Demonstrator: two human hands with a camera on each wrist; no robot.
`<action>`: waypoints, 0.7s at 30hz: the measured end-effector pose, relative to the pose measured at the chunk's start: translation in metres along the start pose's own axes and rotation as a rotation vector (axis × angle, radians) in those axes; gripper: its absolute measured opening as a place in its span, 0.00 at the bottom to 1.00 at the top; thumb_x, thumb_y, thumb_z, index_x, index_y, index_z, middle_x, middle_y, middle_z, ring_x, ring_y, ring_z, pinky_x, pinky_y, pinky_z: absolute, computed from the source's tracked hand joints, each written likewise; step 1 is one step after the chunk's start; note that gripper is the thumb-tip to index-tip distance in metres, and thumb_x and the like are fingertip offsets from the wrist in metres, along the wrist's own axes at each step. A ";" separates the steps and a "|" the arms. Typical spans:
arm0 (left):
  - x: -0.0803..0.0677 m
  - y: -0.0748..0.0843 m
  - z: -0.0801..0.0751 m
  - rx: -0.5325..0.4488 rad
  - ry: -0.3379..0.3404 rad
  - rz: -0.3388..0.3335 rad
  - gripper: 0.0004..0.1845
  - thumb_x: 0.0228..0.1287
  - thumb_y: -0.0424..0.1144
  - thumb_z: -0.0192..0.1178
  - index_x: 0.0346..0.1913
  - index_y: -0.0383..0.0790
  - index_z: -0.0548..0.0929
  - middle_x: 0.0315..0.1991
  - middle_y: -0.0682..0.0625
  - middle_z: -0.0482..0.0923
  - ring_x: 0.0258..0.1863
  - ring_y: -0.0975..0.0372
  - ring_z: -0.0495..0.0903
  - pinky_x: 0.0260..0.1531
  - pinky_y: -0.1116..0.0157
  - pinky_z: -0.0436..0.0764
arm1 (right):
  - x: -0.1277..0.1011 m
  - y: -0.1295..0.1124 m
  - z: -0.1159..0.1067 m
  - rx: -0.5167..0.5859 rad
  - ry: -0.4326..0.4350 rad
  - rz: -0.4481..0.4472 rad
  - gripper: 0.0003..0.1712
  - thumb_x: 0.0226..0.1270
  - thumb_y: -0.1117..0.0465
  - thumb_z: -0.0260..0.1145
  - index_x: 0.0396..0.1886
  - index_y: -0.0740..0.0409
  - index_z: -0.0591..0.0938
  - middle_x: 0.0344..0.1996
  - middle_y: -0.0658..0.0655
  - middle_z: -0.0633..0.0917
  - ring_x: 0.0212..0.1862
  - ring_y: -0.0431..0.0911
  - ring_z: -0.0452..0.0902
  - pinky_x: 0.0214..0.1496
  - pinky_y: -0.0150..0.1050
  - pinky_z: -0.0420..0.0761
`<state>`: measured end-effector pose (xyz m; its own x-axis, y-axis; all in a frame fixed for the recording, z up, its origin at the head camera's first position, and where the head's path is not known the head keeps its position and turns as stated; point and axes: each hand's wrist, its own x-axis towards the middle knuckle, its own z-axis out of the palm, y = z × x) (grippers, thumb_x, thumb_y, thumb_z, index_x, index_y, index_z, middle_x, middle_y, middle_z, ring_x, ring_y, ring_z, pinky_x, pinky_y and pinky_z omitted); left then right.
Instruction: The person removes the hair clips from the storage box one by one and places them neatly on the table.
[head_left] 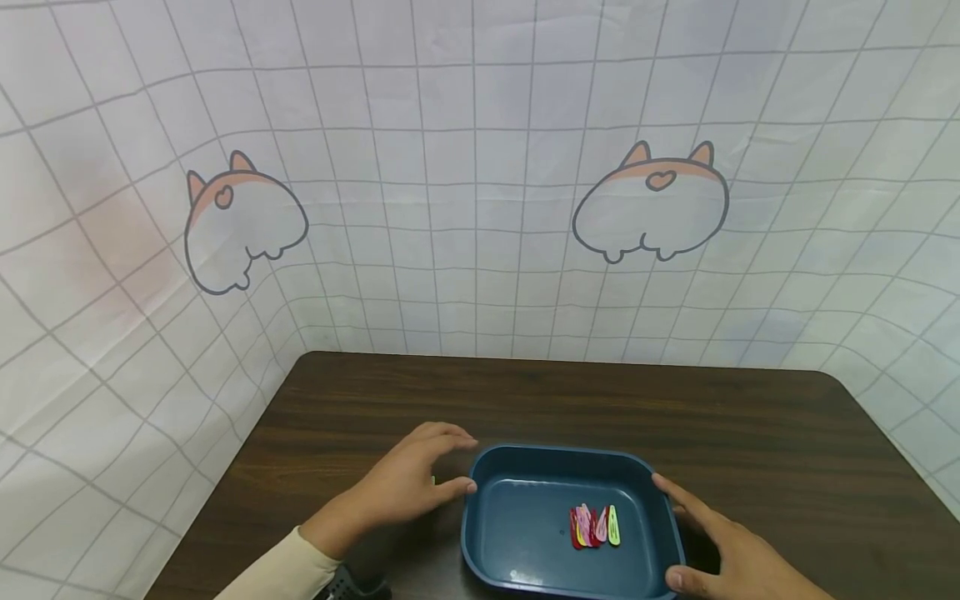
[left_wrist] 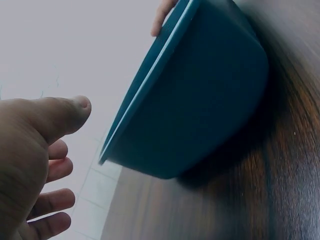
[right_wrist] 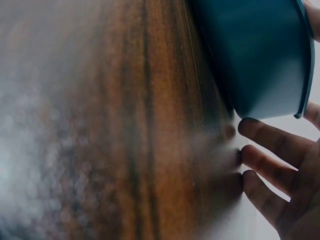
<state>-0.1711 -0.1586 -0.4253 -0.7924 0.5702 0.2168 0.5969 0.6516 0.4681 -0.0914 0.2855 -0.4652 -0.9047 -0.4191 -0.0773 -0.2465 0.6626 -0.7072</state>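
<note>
A blue plastic basin (head_left: 517, 521) stands on the dark wood table, with several coloured snap hair clips (head_left: 592, 527) in a row on its floor. Beside its left rim is my left hand (head_left: 408, 479), fingers spread and loosely bent, holding nothing. The left wrist view shows a gap between the left thumb (left_wrist: 70, 115) and the basin wall (left_wrist: 200, 95). At the basin's right side, my right hand (head_left: 727, 550) rests its index finger and thumb along the rim. Its other fingers (right_wrist: 272, 165) stretch out below the rim, their tips down at the table surface.
The dark wood table (head_left: 420, 383) reaches back to a white gridded cloth (head_left: 465, 208) with cartoon prints, which also hangs along both sides. A tiny green bit (head_left: 433, 480) shows behind the left hand. A dark object (head_left: 352, 585) lies by the left sleeve.
</note>
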 end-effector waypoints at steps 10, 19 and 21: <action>0.006 0.012 0.004 -0.052 -0.038 0.021 0.28 0.64 0.53 0.72 0.64 0.47 0.82 0.61 0.57 0.76 0.64 0.60 0.71 0.63 0.52 0.74 | 0.002 -0.001 -0.002 -0.004 -0.005 0.021 0.54 0.67 0.50 0.72 0.84 0.36 0.50 0.64 0.69 0.77 0.61 0.73 0.73 0.40 0.72 0.79; 0.013 0.022 0.010 -0.049 -0.077 0.033 0.28 0.66 0.55 0.70 0.64 0.48 0.81 0.62 0.58 0.75 0.65 0.62 0.70 0.63 0.53 0.74 | 0.003 0.002 -0.005 0.000 -0.011 0.009 0.54 0.66 0.50 0.73 0.84 0.38 0.50 0.64 0.70 0.77 0.61 0.75 0.73 0.40 0.72 0.79; 0.015 0.025 0.011 -0.045 -0.084 0.040 0.27 0.66 0.55 0.70 0.64 0.49 0.82 0.62 0.58 0.75 0.65 0.63 0.70 0.63 0.54 0.74 | 0.003 0.002 -0.005 0.007 -0.012 0.015 0.55 0.66 0.50 0.73 0.84 0.38 0.51 0.64 0.70 0.77 0.61 0.75 0.72 0.40 0.72 0.79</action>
<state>-0.1667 -0.1289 -0.4200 -0.7539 0.6361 0.1643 0.6197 0.6056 0.4991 -0.0967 0.2892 -0.4634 -0.9039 -0.4168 -0.0964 -0.2305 0.6644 -0.7109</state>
